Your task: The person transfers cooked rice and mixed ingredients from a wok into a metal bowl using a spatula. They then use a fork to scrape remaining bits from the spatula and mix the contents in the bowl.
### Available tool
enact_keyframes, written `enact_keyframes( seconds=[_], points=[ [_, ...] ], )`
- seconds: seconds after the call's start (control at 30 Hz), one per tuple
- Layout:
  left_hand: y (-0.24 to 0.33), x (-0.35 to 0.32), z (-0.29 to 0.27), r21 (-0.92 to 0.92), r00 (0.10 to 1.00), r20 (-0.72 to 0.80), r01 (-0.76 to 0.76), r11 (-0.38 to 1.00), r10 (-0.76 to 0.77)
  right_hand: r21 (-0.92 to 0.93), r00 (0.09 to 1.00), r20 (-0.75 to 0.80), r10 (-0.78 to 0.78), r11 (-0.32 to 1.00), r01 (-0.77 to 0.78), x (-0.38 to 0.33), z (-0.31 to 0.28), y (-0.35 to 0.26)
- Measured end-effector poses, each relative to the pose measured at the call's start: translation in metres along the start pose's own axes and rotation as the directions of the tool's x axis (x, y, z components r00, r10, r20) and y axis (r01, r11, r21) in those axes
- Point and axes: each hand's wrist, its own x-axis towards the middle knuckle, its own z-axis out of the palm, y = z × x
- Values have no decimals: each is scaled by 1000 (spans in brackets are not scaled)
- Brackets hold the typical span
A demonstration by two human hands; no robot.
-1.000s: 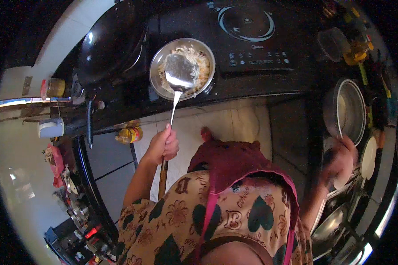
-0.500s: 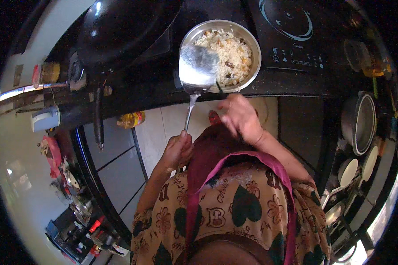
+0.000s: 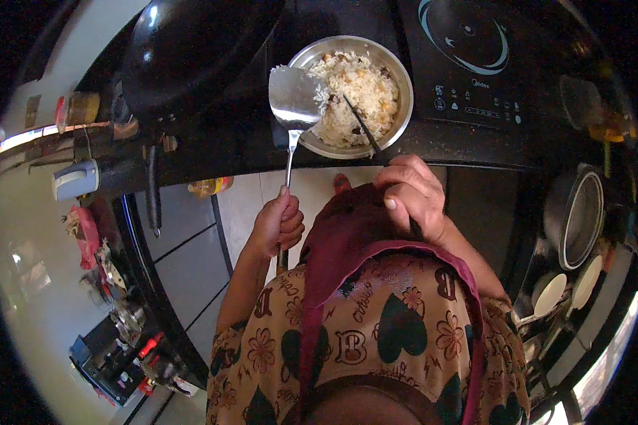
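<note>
Our left hand (image 3: 280,223) is curled tightly around the handle of the spatula (image 3: 294,99), whose blade sits over the left rim of the steel bowl (image 3: 403,106). Our right hand (image 3: 415,195), bent, pinches dark chopsticks (image 3: 364,128) angled into the rice (image 3: 361,78); the bowl stands near the bench's (image 3: 464,147) front edge.

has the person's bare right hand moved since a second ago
Yes: the bare right hand has moved left, judged against the flat black induction cooktop, from beyond its right side to near the round silver metal bowl.
</note>
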Motion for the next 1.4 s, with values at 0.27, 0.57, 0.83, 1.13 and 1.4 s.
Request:
enact_keyframes(
  seconds=[0.27,0.57,0.83,1.13,1.4],
  points=[
    [1,-9,18,-355,956,290,135,925,-28,-160,928,335,-163,961,226,-10,18,25],
    [-12,-29,26,-376,977,190,161,913,-95,-81,941,331,74,995,-50,-21,11,14],
    [-30,-35,14,-566,932,359,179,804,45,-198,893,447,-51,968,155,-26,-5,35],
    [-36,-29,26,-257,992,100,100,961,-77,-196,873,463,-153,943,269,-15,-13,30],
    [-33,-41,35,-67,999,-28,-23,998,21,-189,864,479,-157,942,276,-9,-27,38]
  ],
)
